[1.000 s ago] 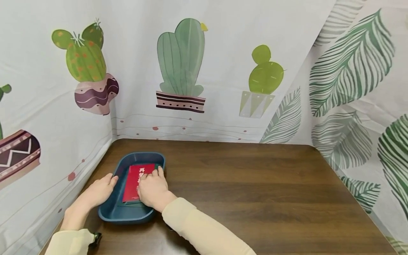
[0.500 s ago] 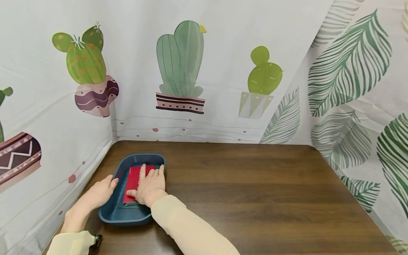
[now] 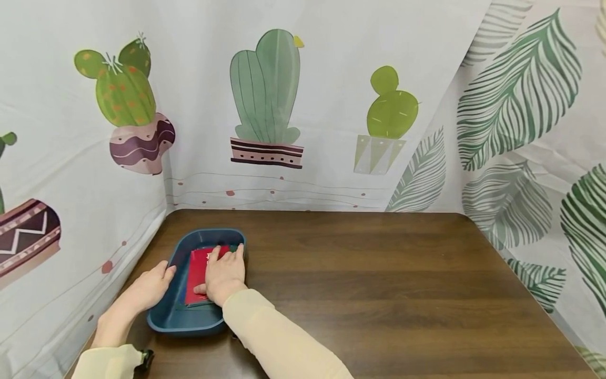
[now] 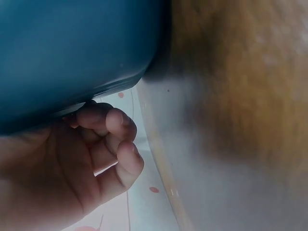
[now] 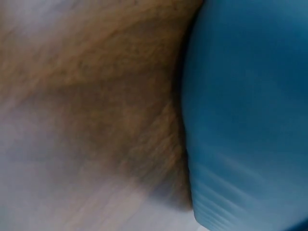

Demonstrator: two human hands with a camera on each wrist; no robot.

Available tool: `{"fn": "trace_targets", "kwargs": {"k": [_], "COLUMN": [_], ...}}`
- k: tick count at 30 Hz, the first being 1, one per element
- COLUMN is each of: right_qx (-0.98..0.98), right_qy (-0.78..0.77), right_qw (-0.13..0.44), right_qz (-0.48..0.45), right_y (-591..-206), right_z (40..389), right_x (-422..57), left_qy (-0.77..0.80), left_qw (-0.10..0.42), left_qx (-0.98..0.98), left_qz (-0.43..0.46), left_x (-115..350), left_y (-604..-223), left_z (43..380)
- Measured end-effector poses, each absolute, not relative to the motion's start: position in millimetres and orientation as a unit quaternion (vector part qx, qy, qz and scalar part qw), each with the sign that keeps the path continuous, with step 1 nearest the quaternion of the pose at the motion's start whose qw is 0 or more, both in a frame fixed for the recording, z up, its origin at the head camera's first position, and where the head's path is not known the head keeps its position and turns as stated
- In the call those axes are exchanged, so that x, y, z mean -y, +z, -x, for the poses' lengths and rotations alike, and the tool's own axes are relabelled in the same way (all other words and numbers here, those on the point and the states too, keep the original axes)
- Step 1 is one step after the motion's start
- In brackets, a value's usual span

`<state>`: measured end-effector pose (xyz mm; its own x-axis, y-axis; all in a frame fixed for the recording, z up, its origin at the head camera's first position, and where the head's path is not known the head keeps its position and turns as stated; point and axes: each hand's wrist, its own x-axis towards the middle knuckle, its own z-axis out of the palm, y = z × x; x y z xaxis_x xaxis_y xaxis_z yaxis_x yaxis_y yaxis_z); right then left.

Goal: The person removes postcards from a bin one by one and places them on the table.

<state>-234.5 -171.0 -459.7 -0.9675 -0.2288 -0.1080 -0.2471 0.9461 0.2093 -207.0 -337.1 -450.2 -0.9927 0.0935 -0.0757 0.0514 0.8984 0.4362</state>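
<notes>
In the head view a blue plastic tray (image 3: 185, 330) with rounded corners lies at the left of the table. A red paper packet (image 3: 197, 269) with white characters rests inside it on top of dark green pieces (image 3: 195, 305). My right hand (image 3: 226, 272) lies over the packet's right half with fingers extended and thumb out to the left, hiding most of the print. On the tray's left side my left hand (image 3: 148, 287) grips the rim. The left wrist view shows this hand's fingers (image 4: 129, 161) curled below the tray's outer wall (image 4: 72, 53).
The brown wooden table (image 3: 379, 279) extends to the right of the tray. Behind and beside it hangs a white curtain (image 3: 331, 105) printed with cacti and leaves. Only the tray's outside and blurred tabletop fill the right wrist view.
My right hand's fingers went from bent over the packet to spread, then its thumb drew in towards the palm. The packet shifted slightly. My left hand stayed at the rim.
</notes>
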Motion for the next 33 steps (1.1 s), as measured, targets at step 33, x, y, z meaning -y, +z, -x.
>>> {"fn": "trace_targets", "kwargs": {"k": [33], "right_qx": [-0.991], "right_qy": [0.061], "right_qw": [0.075], "right_qz": [0.097], "right_y": [-446], "right_z": [232], "right_x": [181], "left_qy": [0.226], "left_qw": [0.045], "left_qx": [-0.972], "left_qz": [-0.032], "left_x": [339], "left_y": [-458], "left_z": [208]}}
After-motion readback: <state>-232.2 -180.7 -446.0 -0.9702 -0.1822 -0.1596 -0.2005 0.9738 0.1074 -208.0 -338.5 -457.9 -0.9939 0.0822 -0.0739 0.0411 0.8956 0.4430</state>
